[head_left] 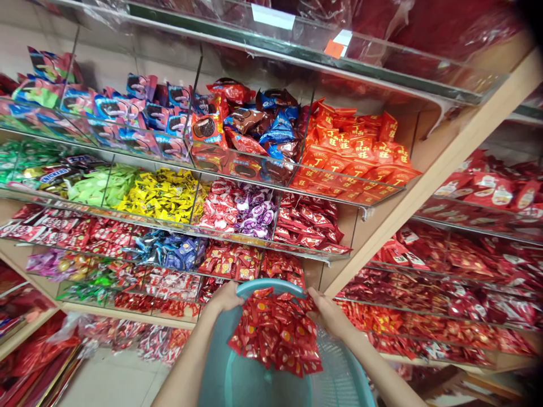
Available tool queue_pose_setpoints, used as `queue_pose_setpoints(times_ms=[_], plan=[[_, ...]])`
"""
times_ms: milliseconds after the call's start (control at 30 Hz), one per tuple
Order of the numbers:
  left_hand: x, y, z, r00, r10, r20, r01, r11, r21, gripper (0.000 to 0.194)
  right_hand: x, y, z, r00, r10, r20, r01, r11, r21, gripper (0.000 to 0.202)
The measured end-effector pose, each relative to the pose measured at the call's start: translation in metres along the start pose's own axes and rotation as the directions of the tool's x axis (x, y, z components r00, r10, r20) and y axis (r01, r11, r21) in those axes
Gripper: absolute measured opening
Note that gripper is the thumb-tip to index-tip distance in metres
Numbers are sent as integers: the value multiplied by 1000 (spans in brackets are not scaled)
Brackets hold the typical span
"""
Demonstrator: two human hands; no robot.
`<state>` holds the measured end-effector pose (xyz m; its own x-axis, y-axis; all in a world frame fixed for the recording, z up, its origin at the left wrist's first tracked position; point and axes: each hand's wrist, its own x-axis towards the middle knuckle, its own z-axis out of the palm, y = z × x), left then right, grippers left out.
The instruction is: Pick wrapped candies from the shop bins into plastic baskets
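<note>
Low at near centre, holding a teal basin (250,390) by its far rim, with the left hand (224,299) on the left and the right hand (328,312) on the right. Apparently pinching the rim with thumb and fingers; cannot tell whether the hidden fingers lie spread or pressed together. Inside the basin, heaped toward the far side, small red packets (276,333), glossy and loose. Probably light, soft-skinned and slippery, likely to slide with any tilt. As for the basin, likely light and fairly stiff, best gripped at opposite sides of the rim. Farther off, glass shelves (237,35) of bright wrapped sweets (165,195), beside a wooden upright (424,169). At near left, pale tiled floor (121,376).
</note>
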<state>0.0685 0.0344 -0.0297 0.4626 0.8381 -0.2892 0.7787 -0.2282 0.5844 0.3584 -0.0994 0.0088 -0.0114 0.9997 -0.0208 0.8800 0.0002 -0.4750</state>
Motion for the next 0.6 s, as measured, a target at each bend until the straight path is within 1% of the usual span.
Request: queue_pose_setpoints(times_ms=[100, 200, 333, 433, 500, 600], plan=[[1, -1, 1, 1000, -1, 1, 1, 1000, -8, 19, 0, 2, 2, 999, -52, -15, 53, 993, 102, 39], [3, -4, 3, 1000, 0, 4, 0, 1000, -18, 20, 1, 4, 5, 997, -55, -44, 62, 984, 168, 36], [4, -5, 4, 1000, 1, -4, -1, 1000, -24, 21, 6, 5, 9, 997, -34, -73, 43, 992, 121, 33], [3, -4, 3, 1000, 2, -6, -2, 1000, -20, 20, 10, 1, 9, 998, -54, -44, 56, 997, 60, 34], [1, -2, 2, 1000, 3, -8, -3, 1000, -15, 20, 11, -4, 6, 998, -64, -22, 65, 997, 45, 33], [-1, -1, 1, 1000, -1, -11, 1, 1000, -17, 19, 11, -15, -4, 997, -75, -19, 76, 997, 35, 29]])
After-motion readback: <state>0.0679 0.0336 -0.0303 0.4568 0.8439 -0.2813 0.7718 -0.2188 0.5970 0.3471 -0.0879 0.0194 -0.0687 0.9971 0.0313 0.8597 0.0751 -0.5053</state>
